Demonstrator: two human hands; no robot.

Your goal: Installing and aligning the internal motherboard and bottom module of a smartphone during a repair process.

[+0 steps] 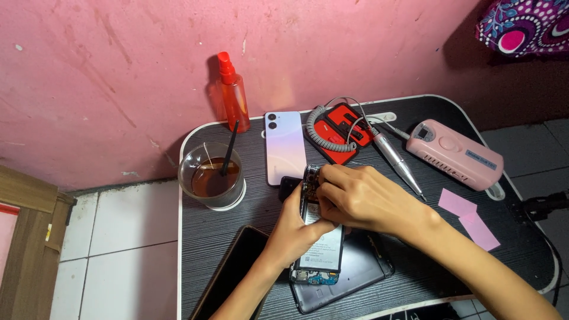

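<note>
An opened phone (pixel 320 252), its back removed so the circuit board and battery show, lies in the middle of a small dark table (pixel 504 261). My left hand (pixel 293 228) grips the phone's left edge and holds it steady. My right hand (pixel 355 198) rests over the phone's upper part, fingers curled at the board near the camera end. Whether those fingers pinch a small part is hidden. A dark flat cover (pixel 361 269) lies under the phone.
A lilac phone back panel (pixel 284 147) lies behind the hands. Left stands a glass of brown drink with a straw (pixel 212 176); behind it an orange spray bottle (pixel 233 93). A pen-shaped grinder (pixel 394 155), coiled cable (pixel 323 137), pink control box (pixel 456 154), pink paper slips (pixel 468 218) and dark screen panel (pixel 234 269) surround them.
</note>
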